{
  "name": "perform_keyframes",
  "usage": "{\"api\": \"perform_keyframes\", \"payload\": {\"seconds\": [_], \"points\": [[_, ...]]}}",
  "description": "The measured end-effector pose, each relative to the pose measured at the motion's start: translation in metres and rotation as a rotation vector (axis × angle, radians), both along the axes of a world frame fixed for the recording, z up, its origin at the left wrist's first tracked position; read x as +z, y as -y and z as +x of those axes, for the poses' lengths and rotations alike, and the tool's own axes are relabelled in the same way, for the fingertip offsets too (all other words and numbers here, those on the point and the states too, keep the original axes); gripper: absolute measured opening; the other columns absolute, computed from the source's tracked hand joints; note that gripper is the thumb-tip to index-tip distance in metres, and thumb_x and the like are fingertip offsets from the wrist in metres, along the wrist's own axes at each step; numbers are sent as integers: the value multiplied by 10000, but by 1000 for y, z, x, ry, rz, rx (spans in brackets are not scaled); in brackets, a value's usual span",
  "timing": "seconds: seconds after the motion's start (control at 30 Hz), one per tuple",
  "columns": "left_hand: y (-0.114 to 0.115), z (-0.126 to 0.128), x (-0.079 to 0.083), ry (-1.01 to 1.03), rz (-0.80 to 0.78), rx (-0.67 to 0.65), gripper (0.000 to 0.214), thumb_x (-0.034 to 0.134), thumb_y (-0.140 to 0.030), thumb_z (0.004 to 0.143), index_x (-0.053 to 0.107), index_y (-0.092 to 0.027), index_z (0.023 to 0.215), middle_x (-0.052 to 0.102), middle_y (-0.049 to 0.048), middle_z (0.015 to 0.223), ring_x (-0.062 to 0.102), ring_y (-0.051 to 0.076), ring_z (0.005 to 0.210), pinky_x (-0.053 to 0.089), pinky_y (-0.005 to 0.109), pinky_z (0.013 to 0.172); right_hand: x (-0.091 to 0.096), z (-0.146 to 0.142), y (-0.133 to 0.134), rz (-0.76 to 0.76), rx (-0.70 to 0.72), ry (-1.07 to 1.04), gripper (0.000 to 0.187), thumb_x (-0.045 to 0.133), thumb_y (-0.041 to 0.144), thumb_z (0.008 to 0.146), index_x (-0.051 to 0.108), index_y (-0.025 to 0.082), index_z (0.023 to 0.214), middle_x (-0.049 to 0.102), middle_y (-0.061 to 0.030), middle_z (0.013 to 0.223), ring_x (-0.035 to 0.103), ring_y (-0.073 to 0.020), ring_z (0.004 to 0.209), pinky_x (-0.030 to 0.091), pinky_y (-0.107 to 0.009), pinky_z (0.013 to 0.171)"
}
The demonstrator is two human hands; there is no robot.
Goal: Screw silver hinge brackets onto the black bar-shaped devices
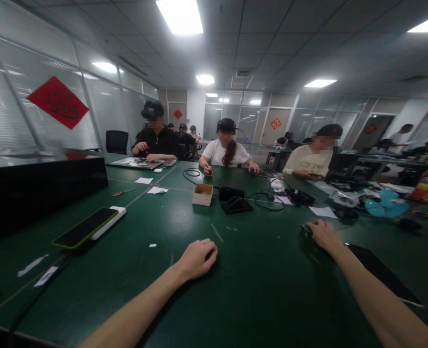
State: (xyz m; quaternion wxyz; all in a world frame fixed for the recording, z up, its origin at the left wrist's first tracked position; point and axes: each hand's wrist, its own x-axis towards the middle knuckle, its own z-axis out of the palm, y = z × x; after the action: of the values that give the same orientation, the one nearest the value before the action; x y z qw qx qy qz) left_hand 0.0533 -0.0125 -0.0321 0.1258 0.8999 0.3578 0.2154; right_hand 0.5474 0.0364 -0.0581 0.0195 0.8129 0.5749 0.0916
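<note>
My left hand [198, 259] rests on the green table [250, 295] with its fingers curled in and a ring on one of them. Nothing shows in it. Further right and farther out, my right hand [324, 234] has its fingertips closed on a small dark object [305, 228] lying at the tabletop. Its kind is too small and dim to tell. A flat black tablet-like panel [380, 273] lies beside my right forearm, partly covered by it.
A phone in a green case [86, 227] leans on a white bar at left. Ahead stand a small open box [202, 195] and a black device [231, 190] with cables. A blue fan [387, 204] sits among clutter at right. Several people sit across the table.
</note>
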Motion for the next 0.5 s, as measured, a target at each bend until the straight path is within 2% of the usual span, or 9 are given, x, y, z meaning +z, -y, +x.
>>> {"api": "perform_keyframes", "payload": {"seconds": [0.17,0.37,0.5], "points": [[2,0,2,-15,-18,9,200,407,-236,926,589,-169,878,603,25,855,549,134,732,420,263,699,0,2,0,16,-6,8,531,523,141,789,473,263,1303,450,-148,1285,479,-334,1092,452,-414,787],[0,0,0,-4,-20,-1,179,423,-229,917,589,-172,882,598,20,847,547,131,724,422,258,690,-1,1,-2,-11,-9,0,468,503,127,795,546,291,1231,466,-126,1269,472,-331,1097,458,-403,770],[0,0,-1,-29,13,-6,174,427,-224,911,587,-171,869,596,23,837,546,135,727,419,254,683,-1,0,-3,-1,-21,6,534,517,133,784,482,277,1298,442,-146,1297,455,-349,1114,448,-425,784]]}}
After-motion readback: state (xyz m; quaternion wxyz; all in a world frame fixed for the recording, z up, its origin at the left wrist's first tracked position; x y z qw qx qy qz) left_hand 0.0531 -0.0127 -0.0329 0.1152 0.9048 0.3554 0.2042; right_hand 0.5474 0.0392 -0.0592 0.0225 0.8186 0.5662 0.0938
